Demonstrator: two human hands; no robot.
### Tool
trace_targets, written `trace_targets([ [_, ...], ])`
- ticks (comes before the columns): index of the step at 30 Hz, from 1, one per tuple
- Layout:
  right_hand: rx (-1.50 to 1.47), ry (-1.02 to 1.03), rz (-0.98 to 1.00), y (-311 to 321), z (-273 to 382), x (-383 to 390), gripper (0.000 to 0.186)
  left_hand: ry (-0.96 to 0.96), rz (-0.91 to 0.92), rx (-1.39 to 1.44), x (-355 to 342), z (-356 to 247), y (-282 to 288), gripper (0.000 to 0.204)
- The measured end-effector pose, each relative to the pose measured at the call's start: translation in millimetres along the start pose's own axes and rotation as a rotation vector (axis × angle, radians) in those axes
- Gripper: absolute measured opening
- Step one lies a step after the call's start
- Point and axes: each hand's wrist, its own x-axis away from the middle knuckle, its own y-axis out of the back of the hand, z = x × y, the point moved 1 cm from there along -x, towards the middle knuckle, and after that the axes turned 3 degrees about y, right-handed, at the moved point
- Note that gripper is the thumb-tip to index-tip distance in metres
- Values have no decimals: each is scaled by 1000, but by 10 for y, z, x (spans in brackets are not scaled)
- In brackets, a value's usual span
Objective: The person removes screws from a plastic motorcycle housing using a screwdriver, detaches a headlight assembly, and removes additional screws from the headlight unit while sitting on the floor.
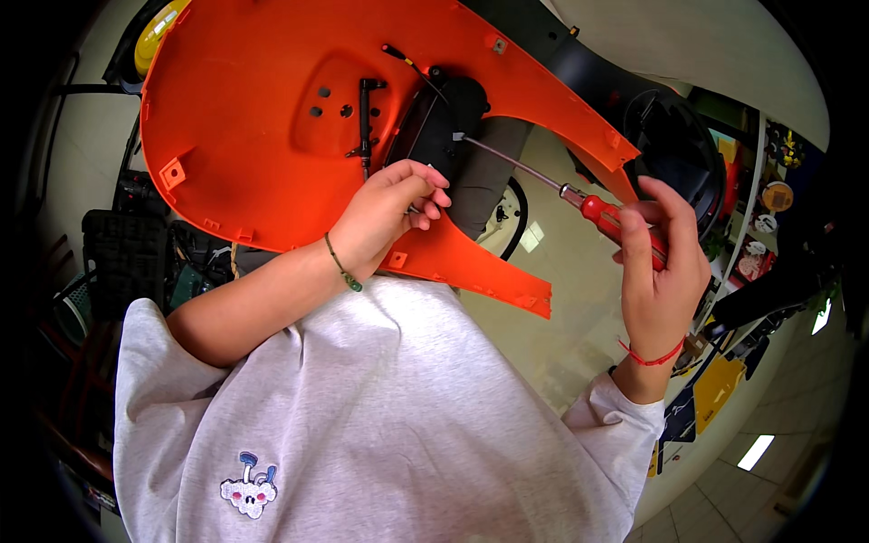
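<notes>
A large orange plastic panel lies across the upper view, with a dark cushioned part set in its opening. My right hand grips a red-handled screwdriver; its long shaft reaches left to a small silver piece on the dark part. My left hand is at the opening's lower left, fingers curled together; whatever they hold is hidden or too small to name. A black jointed fitting sits on the panel just above it, with a thin cable nearby.
A black curved housing is behind the panel at right. A shelf with assorted items stands along the right side. A black case and other clutter sit at the left. Pale floor shows below the panel.
</notes>
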Motion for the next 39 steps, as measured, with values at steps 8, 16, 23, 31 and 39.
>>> trace_targets([
  [8, 64, 320, -22, -23, -45, -43, 33, -11, -5, -9, -11, 15, 14, 13],
  [16, 72, 319, -106, -92, -184, -1, 34, 11, -4, -246, 43, -108, -183, 12],
  [23, -166, 347, -134, -92, -239, 66, 35, -407, -8, -885, -323, -544, -352, 15],
  [31, -531, 222, -341, -360, -411, 114, 44, -463, -108, -1515, -825, -855, -284, 24],
  [39, -664, 274, -391, -415, -405, 137, 56, -352, -83, -1956, -798, -643, -399, 19],
])
